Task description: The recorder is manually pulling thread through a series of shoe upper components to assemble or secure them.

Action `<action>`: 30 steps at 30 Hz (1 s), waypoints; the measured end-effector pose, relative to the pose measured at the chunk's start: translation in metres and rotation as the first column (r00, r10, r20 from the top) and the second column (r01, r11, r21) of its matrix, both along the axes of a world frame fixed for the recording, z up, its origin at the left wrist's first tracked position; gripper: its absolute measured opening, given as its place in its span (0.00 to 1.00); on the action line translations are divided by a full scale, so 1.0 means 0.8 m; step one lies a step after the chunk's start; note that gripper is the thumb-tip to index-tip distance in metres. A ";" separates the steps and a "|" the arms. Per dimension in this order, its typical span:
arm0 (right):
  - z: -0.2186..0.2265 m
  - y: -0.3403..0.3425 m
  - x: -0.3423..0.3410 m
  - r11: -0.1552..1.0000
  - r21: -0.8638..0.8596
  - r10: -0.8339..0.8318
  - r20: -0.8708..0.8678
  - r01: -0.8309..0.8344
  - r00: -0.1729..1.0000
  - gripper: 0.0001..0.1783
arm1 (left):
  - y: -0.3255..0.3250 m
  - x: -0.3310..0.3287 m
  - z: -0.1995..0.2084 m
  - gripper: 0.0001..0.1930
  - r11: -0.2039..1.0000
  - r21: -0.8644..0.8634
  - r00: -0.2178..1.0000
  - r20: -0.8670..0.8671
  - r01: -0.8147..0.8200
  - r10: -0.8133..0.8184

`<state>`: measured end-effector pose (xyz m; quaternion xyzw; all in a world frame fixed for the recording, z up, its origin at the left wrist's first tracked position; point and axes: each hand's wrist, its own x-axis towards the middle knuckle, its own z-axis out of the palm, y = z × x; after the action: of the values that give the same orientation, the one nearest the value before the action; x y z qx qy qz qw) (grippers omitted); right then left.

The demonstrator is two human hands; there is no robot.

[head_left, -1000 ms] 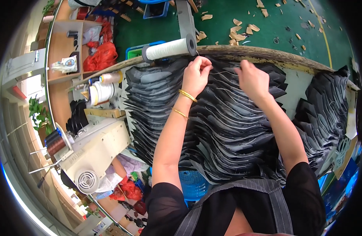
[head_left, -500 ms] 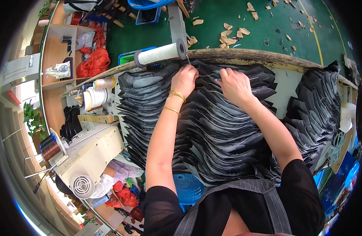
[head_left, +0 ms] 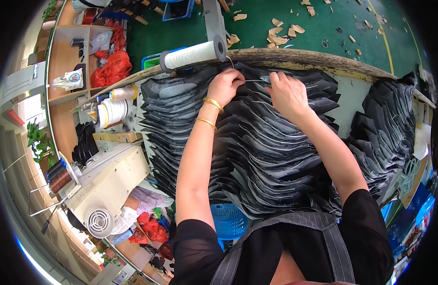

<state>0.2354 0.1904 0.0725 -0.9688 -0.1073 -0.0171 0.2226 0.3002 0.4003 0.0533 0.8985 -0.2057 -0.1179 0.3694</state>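
Note:
A white cord [head_left: 253,80] runs short and taut between my two hands at the far edge of the bench. My left hand [head_left: 223,87] pinches it, with two gold bangles on the wrist. Curled over the cord's other end is my right hand [head_left: 289,95]; its fingertips are partly hidden, near a small greyish edge I cannot make out. Beneath both hands lie overlapping rows of black, grey-edged fabric or leather pieces [head_left: 271,147]. Just beyond my left hand, a spool of white cord [head_left: 192,55] rests at the bench edge, its loose end trailing down toward that hand.
At the left stand a cream sewing machine [head_left: 109,183] and several thread cones [head_left: 115,112]. Another row of black pieces [head_left: 387,118] lies at the right. A worn wooden rim [head_left: 314,59] borders the far side. Below the bench sits a blue basket [head_left: 228,221].
The cord between my hands has straightened from a slack curve. My right fingers have curled lower over its end. The whole view has shifted slightly.

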 end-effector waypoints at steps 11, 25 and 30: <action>0.007 0.023 0.017 0.978 0.026 -0.196 -0.213 0.207 0.957 0.15 | -0.014 -0.008 0.022 0.04 0.998 0.015 0.984 0.166 -0.061 0.058; 0.011 0.009 0.006 0.479 0.828 -0.071 -0.295 0.292 0.953 0.08 | -0.025 -0.048 0.103 0.21 0.964 -0.190 0.941 0.247 -0.186 0.231; 0.034 0.011 -0.006 0.395 0.853 -0.023 -0.362 0.341 0.932 0.09 | 0.033 0.009 0.117 0.39 0.845 0.167 0.640 0.729 -0.508 0.241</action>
<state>0.2306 0.1992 0.0998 -0.6909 0.0611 0.0465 0.7188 0.3073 0.4264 0.1468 0.9510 -0.1074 0.2665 0.1140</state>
